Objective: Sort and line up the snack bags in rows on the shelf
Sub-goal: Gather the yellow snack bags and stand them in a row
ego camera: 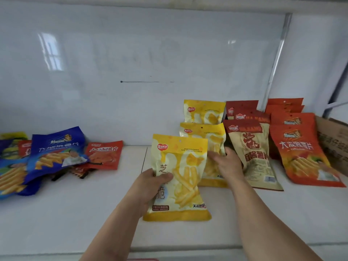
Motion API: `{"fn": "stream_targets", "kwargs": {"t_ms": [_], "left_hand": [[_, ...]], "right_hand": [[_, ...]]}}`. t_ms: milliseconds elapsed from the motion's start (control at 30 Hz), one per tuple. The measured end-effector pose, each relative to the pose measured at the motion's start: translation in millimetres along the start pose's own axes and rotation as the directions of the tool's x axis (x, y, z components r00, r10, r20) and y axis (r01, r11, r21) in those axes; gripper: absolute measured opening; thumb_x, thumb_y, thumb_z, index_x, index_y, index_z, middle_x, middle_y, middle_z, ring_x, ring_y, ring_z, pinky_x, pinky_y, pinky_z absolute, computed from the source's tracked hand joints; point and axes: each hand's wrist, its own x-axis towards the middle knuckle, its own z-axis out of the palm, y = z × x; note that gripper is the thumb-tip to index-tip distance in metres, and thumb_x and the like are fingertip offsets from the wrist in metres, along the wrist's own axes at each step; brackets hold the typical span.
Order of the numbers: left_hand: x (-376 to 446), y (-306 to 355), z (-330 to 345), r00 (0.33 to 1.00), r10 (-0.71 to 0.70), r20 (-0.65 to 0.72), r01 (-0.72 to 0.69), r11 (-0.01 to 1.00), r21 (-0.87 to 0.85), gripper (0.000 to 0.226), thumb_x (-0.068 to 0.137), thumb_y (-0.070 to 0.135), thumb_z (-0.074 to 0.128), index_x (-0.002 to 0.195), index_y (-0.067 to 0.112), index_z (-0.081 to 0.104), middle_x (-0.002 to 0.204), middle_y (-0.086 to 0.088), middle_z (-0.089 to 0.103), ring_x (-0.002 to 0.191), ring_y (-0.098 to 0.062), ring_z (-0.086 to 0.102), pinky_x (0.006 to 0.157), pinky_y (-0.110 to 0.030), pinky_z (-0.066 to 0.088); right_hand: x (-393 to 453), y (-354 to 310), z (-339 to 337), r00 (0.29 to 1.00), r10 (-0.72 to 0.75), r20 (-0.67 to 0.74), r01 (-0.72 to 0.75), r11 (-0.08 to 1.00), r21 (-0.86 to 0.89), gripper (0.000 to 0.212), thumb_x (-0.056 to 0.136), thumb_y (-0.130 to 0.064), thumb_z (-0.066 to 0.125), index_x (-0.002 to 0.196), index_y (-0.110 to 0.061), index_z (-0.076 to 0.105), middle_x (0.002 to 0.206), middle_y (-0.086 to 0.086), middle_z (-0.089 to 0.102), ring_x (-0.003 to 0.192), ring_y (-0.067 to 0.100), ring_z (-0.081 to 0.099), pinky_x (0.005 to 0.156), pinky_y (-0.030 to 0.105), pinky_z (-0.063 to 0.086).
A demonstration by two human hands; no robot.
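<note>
While the left hand (150, 187) grips a yellow bag (178, 178) and the right hand (225, 162) rests flat-fingered on the yellow row (204, 119), seat it at the near end.

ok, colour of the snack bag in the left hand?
Yellow and cream plastic snack bag, best in the head view.
</note>
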Motion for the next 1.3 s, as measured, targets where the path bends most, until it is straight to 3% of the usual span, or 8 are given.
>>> {"fn": "stream_targets", "kwargs": {"t_ms": [167,300,367,567,700,900,1133,1300], "left_hand": [[14,-10,33,0.991,0.075,-0.109,-0.068,0.996,0.064,0.021,0.090,0.018,0.075,0.107,0.009,0.069,0.094,-0.010,0.080,0.086,-0.032,0.077,0.083,-0.053,0.061],[26,-13,51,0.967,0.163,-0.194,-0.127,0.975,0.184,0.021,0.088,0.031,0.076,0.103,0.018,0.069,0.093,0.000,0.080,0.086,-0.023,0.077,0.083,-0.048,0.062],[31,-13,59,0.959,0.193,-0.208,-0.152,0.968,0.200,0.022,0.088,0.034,0.076,0.104,0.020,0.069,0.095,0.002,0.079,0.088,-0.021,0.076,0.084,-0.048,0.062],[45,-8,78,0.940,0.244,-0.240,-0.192,0.956,0.222,0.020,0.089,0.037,0.074,0.101,0.024,0.064,0.096,0.004,0.077,0.089,-0.017,0.074,0.085,-0.045,0.061],[49,-4,86,0.945,0.256,-0.202,-0.197,0.941,0.275,0.034,0.086,0.044,0.076,0.108,0.025,0.058,0.103,0.005,0.073,0.092,-0.013,0.070,0.082,-0.038,0.060],[55,-9,83,0.977,0.206,0.048,-0.210,0.922,0.325,0.099,0.066,0.025,0.095,0.134,0.040,0.024,0.122,0.011,0.062,0.107,-0.009,0.065,0.077,-0.023,0.057],[86,-10,84,0.979,0.203,0.023,-0.196,0.899,0.392,0.102,0.055,0.031,0.099,0.128,0.043,0.030,0.119,0.011,0.065,0.107,-0.013,0.067,0.092,-0.041,0.059],[103,-6,86,0.978,0.209,0.022,-0.195,0.864,0.465,0.113,0.038,0.052,0.095,0.132,0.043,0.032,0.116,0.016,0.066,0.107,-0.014,0.067,0.096,-0.045,0.057]], "right_hand": [[2,5,0,0.999,0.034,-0.003,-0.034,0.998,0.044,0.068,0.081,-0.072,0.056,0.126,-0.021,0.063,0.125,0.001,0.066,0.115,0.027,0.062,0.099,0.050,0.050],[3,4,-1,0.998,0.055,0.030,-0.058,0.987,0.148,0.080,0.086,-0.081,0.039,0.133,-0.019,0.059,0.128,-0.005,0.060,0.122,0.022,0.054,0.107,0.045,0.041],[3,3,-3,0.994,0.042,0.100,-0.060,0.982,0.181,0.098,0.074,-0.089,0.048,0.145,-0.022,0.047,0.141,-0.007,0.054,0.133,0.023,0.049,0.110,0.045,0.039],[13,5,-11,0.970,-0.018,0.241,-0.031,0.979,0.200,0.079,0.074,-0.043,0.086,0.138,-0.025,0.044,0.119,-0.014,0.064,0.108,0.007,0.061,0.085,0.025,0.047],[21,13,-12,0.980,-0.025,0.199,-0.011,0.984,0.177,0.083,0.069,-0.046,0.088,0.137,-0.028,0.046,0.122,-0.014,0.065,0.114,0.011,0.062,0.100,0.036,0.049],[29,17,-11,0.980,-0.016,0.196,-0.016,0.987,0.159,0.091,0.060,-0.060,0.086,0.138,-0.034,0.047,0.124,-0.014,0.067,0.115,0.012,0.063,0.103,0.043,0.050],[43,16,-13,0.967,0.015,0.254,-0.056,0.987,0.152,0.095,0.070,-0.055,0.084,0.149,-0.029,0.038,0.135,-0.010,0.061,0.123,0.014,0.058,0.107,0.041,0.046],[57,20,-9,0.977,0.007,0.215,-0.031,0.994,0.108,0.115,0.054,-0.073,0.080,0.152,-0.032,0.034,0.141,-0.009,0.057,0.130,0.017,0.054,0.110,0.046,0.045]]}}
